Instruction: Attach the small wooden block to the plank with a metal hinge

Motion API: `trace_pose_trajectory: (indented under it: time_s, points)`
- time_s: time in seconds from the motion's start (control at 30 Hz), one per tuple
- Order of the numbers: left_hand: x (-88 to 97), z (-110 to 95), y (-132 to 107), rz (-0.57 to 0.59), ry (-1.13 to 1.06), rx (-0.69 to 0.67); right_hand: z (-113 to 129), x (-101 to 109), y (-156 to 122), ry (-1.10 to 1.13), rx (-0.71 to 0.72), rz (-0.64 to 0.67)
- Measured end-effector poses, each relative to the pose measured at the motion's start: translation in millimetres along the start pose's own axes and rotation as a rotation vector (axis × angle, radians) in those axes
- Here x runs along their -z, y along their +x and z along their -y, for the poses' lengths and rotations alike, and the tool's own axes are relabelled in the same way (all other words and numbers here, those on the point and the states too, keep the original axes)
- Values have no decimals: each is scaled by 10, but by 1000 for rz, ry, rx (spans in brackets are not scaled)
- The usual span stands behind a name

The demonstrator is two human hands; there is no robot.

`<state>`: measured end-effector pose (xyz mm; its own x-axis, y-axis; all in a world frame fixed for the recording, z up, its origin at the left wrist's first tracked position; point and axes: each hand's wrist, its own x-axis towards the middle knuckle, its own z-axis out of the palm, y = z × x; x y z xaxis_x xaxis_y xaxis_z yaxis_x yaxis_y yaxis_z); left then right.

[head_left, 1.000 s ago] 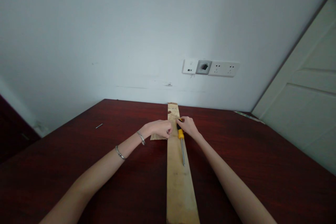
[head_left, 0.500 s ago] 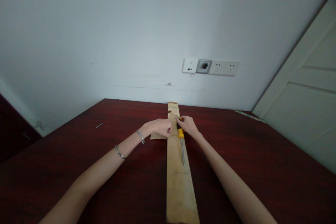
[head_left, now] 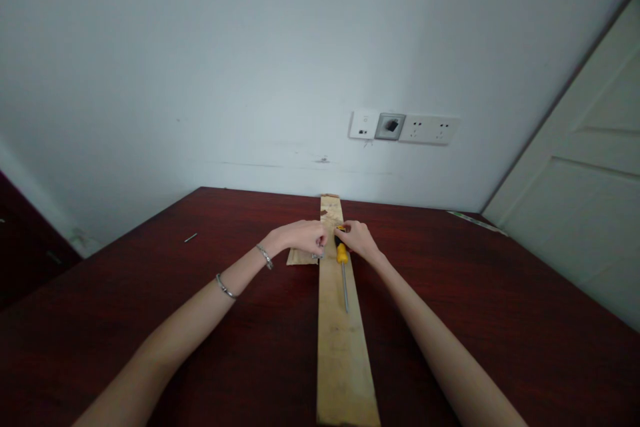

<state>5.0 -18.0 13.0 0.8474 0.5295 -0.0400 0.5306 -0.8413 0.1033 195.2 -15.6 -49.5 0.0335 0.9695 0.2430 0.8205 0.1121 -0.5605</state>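
Note:
My right hand (head_left: 359, 239) is closed on the black and yellow handle of a screwdriver (head_left: 342, 253). Its metal shaft points back toward me over a long wooden board (head_left: 345, 360). My left hand (head_left: 305, 237) has its fingers curled at the board's left edge, above a shorter wooden piece (head_left: 301, 258) that sticks out to the left. A small silvery bit (head_left: 317, 255) shows just below those fingers; what it is, and whether they grip it, I cannot make out. Two bracelets are on my left forearm.
A thin metal rod (head_left: 191, 237) lies on the dark red table (head_left: 240, 360) at the left. A narrow strip (head_left: 477, 222) lies at the far right edge. Behind the table stands a wall with sockets (head_left: 405, 128); a white door (head_left: 590, 180) is at the right.
The screwdriver's tip has swung slightly left. My left hand has lifted and turned a little, and more of the silvery bit shows under it. My right hand keeps its hold.

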Motion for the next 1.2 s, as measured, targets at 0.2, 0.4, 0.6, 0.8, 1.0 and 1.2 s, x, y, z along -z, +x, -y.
trace_pose_trajectory:
  time_s: [0.2, 0.4, 0.6, 0.8, 1.0, 1.2]
  points:
    - [80, 44, -44, -44, -10, 9, -6, -2, -4, -9, 6, 10]
    - [307, -3, -180, -155, 28, 17, -4, 118, 36, -6, 99, -60]
    - [451, 37, -275, -183, 14, 95, 229, 303, -53, 230, 457, -30]
    - [446, 81, -283, -196, -16, 95, 489, 305, -184, 262, 579, 83]
    - [453, 41, -270, -198, -47, 86, 540, 270, -250, 42, 535, 46]
    - [433, 81, -253, -246, -213, 45, 569, 282, -271, 17, 552, 27]
